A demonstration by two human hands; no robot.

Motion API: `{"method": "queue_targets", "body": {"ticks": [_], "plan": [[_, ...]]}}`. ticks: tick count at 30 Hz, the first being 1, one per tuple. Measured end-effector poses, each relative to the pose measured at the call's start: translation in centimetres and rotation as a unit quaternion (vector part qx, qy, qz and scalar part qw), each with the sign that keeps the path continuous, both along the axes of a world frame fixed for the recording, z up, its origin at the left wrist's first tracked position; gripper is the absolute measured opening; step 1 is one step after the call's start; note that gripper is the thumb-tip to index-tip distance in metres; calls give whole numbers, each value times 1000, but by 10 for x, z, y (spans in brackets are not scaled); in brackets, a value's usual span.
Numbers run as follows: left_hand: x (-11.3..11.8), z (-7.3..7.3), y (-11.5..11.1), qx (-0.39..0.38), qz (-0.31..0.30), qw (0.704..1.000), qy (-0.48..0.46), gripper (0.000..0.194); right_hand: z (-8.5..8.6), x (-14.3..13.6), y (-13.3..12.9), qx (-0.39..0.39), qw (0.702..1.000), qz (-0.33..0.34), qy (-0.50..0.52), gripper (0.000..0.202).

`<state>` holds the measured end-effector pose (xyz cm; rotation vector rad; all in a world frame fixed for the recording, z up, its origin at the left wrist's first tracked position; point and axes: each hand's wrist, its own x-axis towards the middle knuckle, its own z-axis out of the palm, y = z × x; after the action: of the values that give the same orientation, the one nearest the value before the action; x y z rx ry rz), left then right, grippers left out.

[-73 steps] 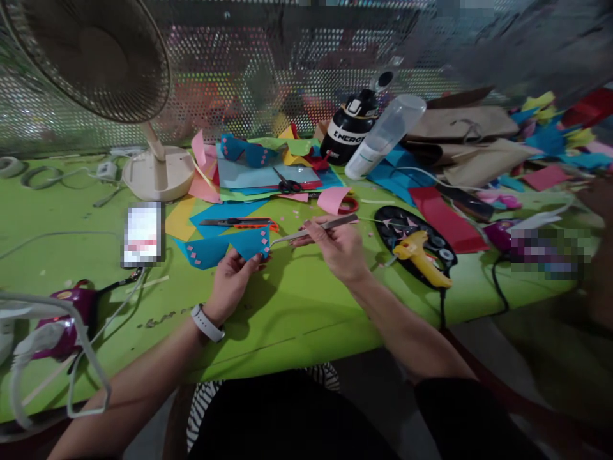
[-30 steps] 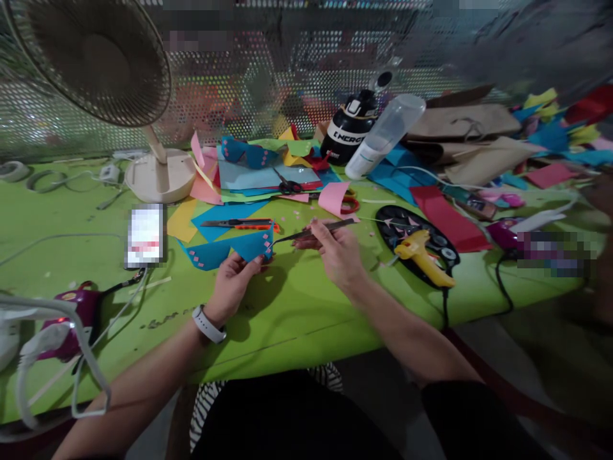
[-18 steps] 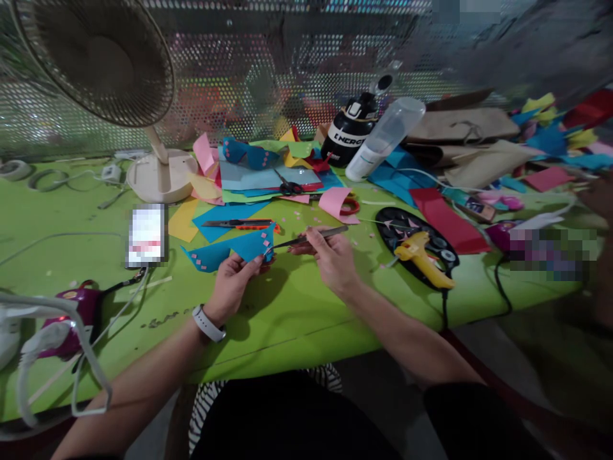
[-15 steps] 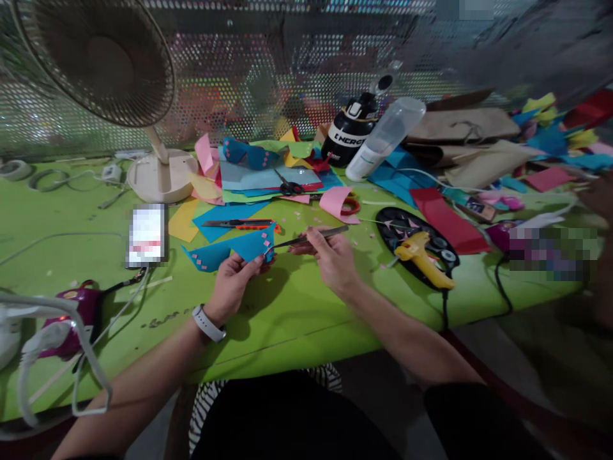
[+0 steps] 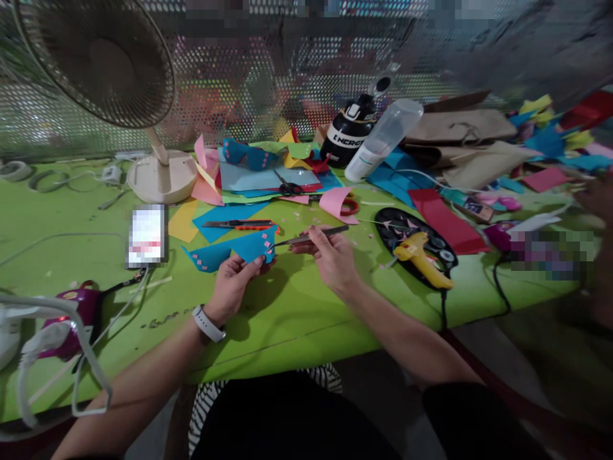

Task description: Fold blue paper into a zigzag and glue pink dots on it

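Observation:
My left hand [image 5: 235, 281] pinches the lower right part of a blue paper piece [image 5: 239, 245] with small pink squares at both ends. Dark pointed tweezers [image 5: 306, 237] are gripped in my right hand [image 5: 330, 259], and their tip meets the paper's right end beside the pink squares. Behind the paper, a cutter knife [image 5: 239, 225] with orange parts lies on blue paper. A yellow glue gun [image 5: 424, 259] rests on a black tray [image 5: 383, 220] to the right of my right hand. Another blue piece with pink squares [image 5: 249, 155] lies on the paper stack.
A fan [image 5: 163, 177] and a phone [image 5: 146, 235] stand and lie at left, near a purple power strip with cables [image 5: 79, 313]. Behind are scissors [image 5: 290, 187], a black bottle [image 5: 347, 137], a clear bottle [image 5: 383, 144] and coloured paper. Part of another person shows at far right.
The tweezers and my right hand have shifted very slightly at the paper's right end. My left hand holds the paper in nearly the same place.

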<state>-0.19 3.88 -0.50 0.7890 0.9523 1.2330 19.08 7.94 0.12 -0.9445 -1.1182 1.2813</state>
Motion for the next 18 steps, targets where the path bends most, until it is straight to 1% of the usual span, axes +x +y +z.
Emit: {"method": "queue_targets", "body": {"ticks": [4,9,18], "plan": [[1,2,-1,10,-1,1000,20,30,3,-2,1,0,1000,-14,20,33],[1,5,-2,18,-11,999,36,30,2,-3,2,-11,999,-9,34,29],[0,3,-2,14,0,1000,26,29,1,-1,3,1,999,-13,30,31]]}}
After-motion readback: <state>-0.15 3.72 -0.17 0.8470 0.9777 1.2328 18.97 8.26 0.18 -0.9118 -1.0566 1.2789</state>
